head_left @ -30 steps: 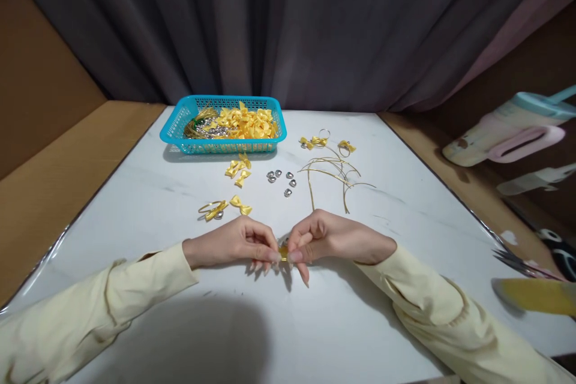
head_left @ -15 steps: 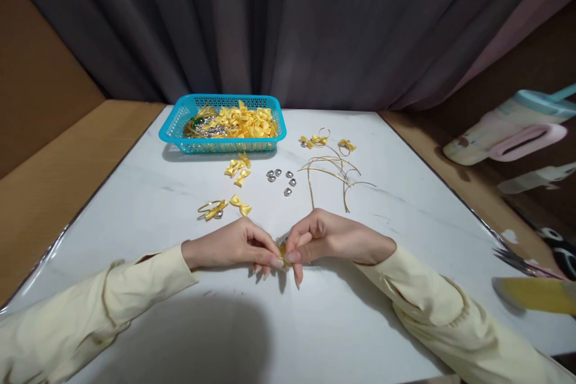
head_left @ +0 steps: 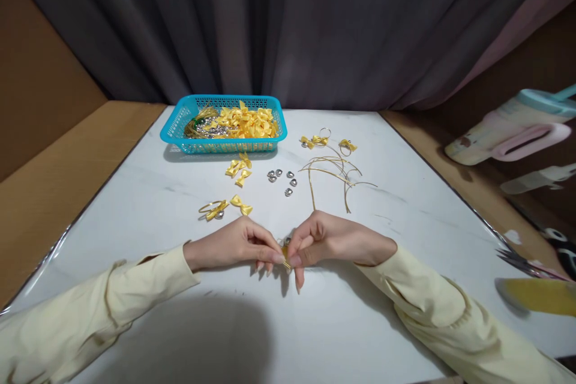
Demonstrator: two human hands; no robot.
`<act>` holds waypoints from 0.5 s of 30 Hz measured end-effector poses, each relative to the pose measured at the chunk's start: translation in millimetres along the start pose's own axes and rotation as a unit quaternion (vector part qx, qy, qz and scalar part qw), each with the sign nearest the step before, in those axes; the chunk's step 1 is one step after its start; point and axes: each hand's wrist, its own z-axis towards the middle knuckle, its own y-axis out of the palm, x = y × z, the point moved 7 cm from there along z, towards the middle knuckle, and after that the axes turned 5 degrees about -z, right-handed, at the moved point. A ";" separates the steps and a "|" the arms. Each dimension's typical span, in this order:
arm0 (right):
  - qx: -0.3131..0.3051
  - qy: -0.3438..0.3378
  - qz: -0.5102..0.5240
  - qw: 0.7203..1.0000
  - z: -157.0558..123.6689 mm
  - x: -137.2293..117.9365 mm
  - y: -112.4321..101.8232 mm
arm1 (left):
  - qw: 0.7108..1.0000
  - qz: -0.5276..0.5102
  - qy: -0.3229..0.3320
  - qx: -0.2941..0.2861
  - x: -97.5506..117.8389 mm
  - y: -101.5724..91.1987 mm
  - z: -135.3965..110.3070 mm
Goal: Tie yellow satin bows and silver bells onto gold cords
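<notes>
My left hand point(head_left: 249, 246) and my right hand point(head_left: 321, 240) meet over the white table, thumb and forefinger of each pinched together. Between their fingertips is a small yellow bow point(head_left: 285, 251), mostly covered, with gold wire point(head_left: 287, 264) at its lower edge. A silver charm point(head_left: 287, 241) shows just above it. Beyond my left hand lie a loose yellow bow point(head_left: 241, 204) and a finished-looking bow with a wire loop and silver charm point(head_left: 216, 210). Several loose silver charms point(head_left: 288, 192) lie just past my hands, and cut gold wires point(head_left: 333, 169) spread beyond my right hand.
A blue basket point(head_left: 225, 147) of bows, charms and wire stands at the back left. Looped bow pieces point(head_left: 347, 146) lie at the back right. Along the right are a tumbler point(head_left: 508, 126), pliers point(head_left: 522, 261) and a yellow-handled object point(head_left: 535, 296).
Both hands keep their pinch in nearly the same place. The fingertips have shifted slightly, so more of the gold wire and the charm shows between them.
</notes>
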 end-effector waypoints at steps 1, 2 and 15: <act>0.000 0.000 0.000 1.000 0.1 -0.1 -0.2 | 1.000 0.002 0.000 0.004 -0.1 -0.1 0.0; 0.000 0.001 -0.002 1.000 0.1 0.1 -0.6 | 1.000 0.005 -0.002 0.008 -0.1 0.0 -0.1; 0.052 0.015 -0.179 0.982 -2.7 1.3 -2.9 | 0.999 0.034 -0.009 0.033 1.3 0.6 1.2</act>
